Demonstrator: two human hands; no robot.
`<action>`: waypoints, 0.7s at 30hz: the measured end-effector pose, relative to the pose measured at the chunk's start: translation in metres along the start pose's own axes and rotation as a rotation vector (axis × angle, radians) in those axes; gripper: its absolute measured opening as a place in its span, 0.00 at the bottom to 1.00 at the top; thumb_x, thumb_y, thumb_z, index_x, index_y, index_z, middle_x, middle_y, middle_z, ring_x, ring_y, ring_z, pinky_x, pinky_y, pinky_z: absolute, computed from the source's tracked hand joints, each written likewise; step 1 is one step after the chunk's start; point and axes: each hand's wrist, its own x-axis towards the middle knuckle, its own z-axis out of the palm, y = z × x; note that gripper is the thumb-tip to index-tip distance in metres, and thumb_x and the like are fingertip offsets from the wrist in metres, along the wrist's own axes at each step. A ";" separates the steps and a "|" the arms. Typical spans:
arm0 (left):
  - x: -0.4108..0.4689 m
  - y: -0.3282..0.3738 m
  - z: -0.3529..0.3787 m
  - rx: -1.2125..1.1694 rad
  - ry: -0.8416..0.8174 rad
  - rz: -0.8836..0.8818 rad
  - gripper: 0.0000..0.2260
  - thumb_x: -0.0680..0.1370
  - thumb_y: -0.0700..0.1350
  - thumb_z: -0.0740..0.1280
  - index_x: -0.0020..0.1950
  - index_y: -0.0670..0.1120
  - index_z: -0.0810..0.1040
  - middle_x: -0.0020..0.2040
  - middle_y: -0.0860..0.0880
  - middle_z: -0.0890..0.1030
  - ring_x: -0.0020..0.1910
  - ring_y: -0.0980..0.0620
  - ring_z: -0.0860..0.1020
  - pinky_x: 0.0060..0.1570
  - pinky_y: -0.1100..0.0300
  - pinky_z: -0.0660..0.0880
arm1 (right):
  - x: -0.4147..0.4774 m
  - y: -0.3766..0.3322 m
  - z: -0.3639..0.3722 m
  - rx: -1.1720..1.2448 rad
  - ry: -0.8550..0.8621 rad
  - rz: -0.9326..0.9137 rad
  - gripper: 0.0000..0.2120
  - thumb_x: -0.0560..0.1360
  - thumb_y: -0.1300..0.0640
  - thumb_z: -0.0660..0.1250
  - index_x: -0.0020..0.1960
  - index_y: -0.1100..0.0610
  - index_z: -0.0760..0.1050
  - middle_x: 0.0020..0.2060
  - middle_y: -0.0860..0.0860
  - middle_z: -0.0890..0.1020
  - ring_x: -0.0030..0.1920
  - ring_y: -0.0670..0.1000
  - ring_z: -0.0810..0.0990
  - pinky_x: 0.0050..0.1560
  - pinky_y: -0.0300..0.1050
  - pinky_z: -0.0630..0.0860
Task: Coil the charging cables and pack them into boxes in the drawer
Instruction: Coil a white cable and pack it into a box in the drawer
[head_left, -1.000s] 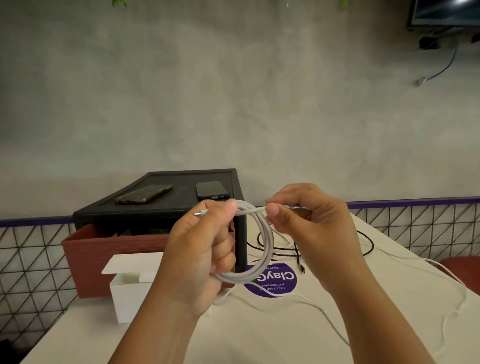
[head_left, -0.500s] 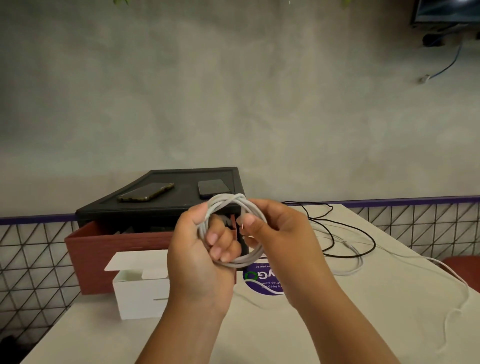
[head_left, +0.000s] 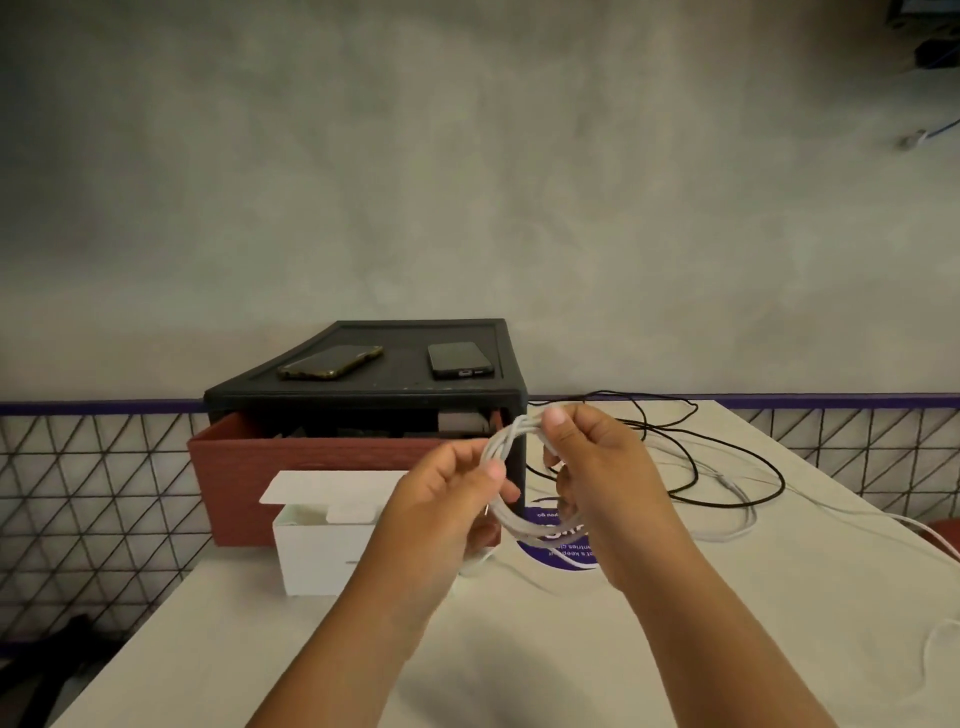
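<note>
Over the beige desk's middle, the left hand (head_left: 441, 504) pinches the side of the coiled white charging cable (head_left: 514, 524) and the right hand (head_left: 597, 462) curls round its top, probably so the loops cannot spring apart. The open white cardboard box (head_left: 317, 556) stands ready near the far left corner, before the red drawer (head_left: 311, 467).
</note>
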 end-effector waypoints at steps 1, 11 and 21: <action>-0.002 -0.006 -0.006 0.019 0.021 -0.011 0.07 0.78 0.43 0.62 0.49 0.50 0.80 0.36 0.52 0.83 0.37 0.57 0.80 0.36 0.65 0.76 | 0.001 0.004 0.003 -0.086 0.003 -0.026 0.13 0.78 0.50 0.60 0.36 0.52 0.74 0.26 0.44 0.74 0.21 0.39 0.70 0.26 0.36 0.66; 0.006 -0.053 -0.093 0.124 0.518 0.120 0.09 0.76 0.36 0.64 0.42 0.49 0.77 0.38 0.49 0.77 0.37 0.54 0.73 0.41 0.60 0.70 | 0.001 0.036 0.022 -0.309 -0.150 0.008 0.09 0.77 0.54 0.64 0.39 0.52 0.77 0.38 0.53 0.82 0.39 0.49 0.77 0.45 0.49 0.76; 0.029 -0.091 -0.132 0.226 0.630 -0.007 0.12 0.72 0.44 0.68 0.54 0.52 0.73 0.62 0.45 0.72 0.52 0.50 0.74 0.57 0.52 0.71 | 0.002 0.075 0.037 -0.464 -0.287 0.001 0.09 0.78 0.53 0.62 0.55 0.51 0.78 0.45 0.45 0.82 0.46 0.44 0.78 0.52 0.46 0.77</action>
